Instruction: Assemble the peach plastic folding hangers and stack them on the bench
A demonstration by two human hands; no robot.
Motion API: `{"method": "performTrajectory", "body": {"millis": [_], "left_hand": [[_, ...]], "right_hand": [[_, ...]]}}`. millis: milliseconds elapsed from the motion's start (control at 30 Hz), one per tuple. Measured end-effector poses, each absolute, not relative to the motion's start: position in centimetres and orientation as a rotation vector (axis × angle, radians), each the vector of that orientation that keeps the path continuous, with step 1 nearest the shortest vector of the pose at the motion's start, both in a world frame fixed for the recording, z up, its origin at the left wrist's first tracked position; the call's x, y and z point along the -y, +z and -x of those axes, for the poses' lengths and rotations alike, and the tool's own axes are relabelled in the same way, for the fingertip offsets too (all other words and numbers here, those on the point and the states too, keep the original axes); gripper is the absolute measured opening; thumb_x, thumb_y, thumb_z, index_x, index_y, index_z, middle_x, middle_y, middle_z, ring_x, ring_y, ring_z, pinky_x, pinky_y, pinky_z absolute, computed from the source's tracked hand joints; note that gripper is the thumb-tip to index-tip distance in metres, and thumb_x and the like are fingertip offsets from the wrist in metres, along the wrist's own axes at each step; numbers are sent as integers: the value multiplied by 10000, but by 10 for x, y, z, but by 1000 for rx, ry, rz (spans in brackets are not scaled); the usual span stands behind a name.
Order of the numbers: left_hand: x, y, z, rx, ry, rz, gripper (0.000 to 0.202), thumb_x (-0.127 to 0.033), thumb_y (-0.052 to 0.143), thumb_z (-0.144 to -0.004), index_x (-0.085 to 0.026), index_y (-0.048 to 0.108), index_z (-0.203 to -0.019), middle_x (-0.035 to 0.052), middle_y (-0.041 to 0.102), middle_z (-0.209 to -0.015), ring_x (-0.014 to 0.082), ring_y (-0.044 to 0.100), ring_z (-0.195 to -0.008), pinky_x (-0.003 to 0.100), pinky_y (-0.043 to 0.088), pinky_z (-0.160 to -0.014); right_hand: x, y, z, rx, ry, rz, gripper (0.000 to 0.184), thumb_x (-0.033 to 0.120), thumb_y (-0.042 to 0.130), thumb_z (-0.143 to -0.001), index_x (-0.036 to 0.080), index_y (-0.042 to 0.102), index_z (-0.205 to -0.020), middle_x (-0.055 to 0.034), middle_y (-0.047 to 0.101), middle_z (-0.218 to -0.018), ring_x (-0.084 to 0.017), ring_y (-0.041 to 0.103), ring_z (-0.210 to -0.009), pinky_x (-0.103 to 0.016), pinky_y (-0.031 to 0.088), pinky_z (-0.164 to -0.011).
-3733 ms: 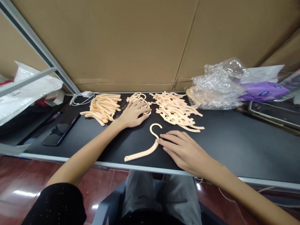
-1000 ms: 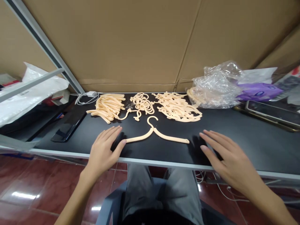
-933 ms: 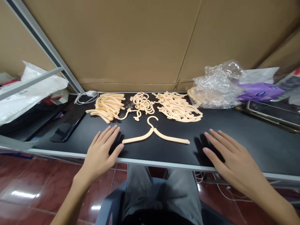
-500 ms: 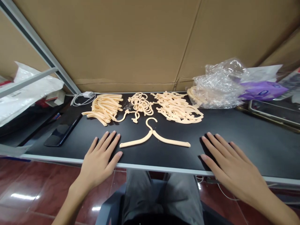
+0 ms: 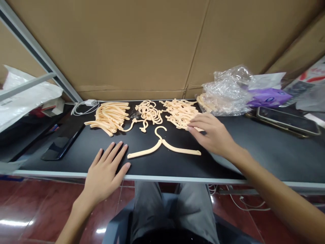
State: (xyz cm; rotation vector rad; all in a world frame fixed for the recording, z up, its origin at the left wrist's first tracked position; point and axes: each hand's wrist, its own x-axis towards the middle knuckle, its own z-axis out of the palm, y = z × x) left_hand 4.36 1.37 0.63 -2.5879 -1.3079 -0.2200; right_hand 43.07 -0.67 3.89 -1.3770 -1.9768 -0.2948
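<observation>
A cream plastic clothes hanger (image 5: 152, 149) lies flat on the black table, its hook toward the back and its two arms spread. My left hand (image 5: 104, 174) rests palm down with fingers spread at the front edge, left of the hanger and apart from it. My right hand (image 5: 212, 132) reaches over the right pile of wavy cream hanger pieces (image 5: 179, 112). Its thumb and fingers close around the near edge of a piece, and the hand partly hides the pile. A heap of hanger hooks (image 5: 149, 113) lies in the middle, with a pile of hanger arms (image 5: 111, 115) to its left.
Behind the pile is a clear plastic bag (image 5: 225, 95) with cream pieces, next to a purple pack (image 5: 269, 97). Phones (image 5: 288, 120) lie at the right and a dark phone (image 5: 63, 142) at the left. A white charger cable (image 5: 86, 105) lies at the back; cardboard (image 5: 139, 51) stands behind.
My right hand has left its flat spot on the table's right side and moved left and forward to the right pile. My left hand stays in place. The view has shifted slightly.
</observation>
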Motion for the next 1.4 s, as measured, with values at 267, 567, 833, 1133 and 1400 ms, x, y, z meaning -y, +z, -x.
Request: {"method": "performTrajectory", "body": {"millis": [267, 567, 833, 1133, 1400], "left_hand": [[-12, 8, -44, 1315, -194, 2581, 584, -508, 330, -1030, -268, 340, -1562, 25, 378, -1609, 302, 370, -1488, 547, 316, -1192], [-19, 24, -46, 1488, -456, 2759, 525, -504, 469, -993, -268, 454, -1462, 85, 500, -1526, 314, 454, -1423, 562, 354, -1177], [-46, 75, -149, 942, -807, 2989, 372, -350, 601, -950, -227, 588, -1301, 102, 618, -1369, 267, 566, -1289, 471, 421, -1133], [-112, 66, -221, 1194, -1819, 3256, 231, -305, 700, -852, -171, 708, -1040, 50, 735, -902, 149, 692, -783, 265, 570, -724], [-87, 52, -219, 1209, -1719, 3239, 132, -246, 751, -815, -163, 785, -912, 40, 786, -826, 143, 720, -694, 239, 586, -672]], "right_hand": [[-40, 16, -424, 2067, -326, 1408, 176, 208, 610, -896, 191, 740, -778, -112, 735, -943, -281, 622, -982, -472, 499, -888], [-32, 29, -437, 1684, -318, 1437, 184, 244, 545, -943, 204, 693, -841, -88, 741, -872, -258, 648, -852, -432, 488, -818], [-31, 36, -431, 1390, 368, 1312, 136, 264, 559, -910, 193, 652, -841, -25, 691, -727, -183, 663, -704, -318, 485, -677], [-29, 43, -428, 1472, 430, 1237, 167, 278, 568, -901, 190, 658, -791, -6, 682, -692, -142, 615, -630, -280, 463, -613], [-23, 42, -421, 1778, 27, 1241, 112, 236, 640, -890, 192, 733, -933, -46, 775, -851, -207, 702, -800, -345, 486, -779]]}}
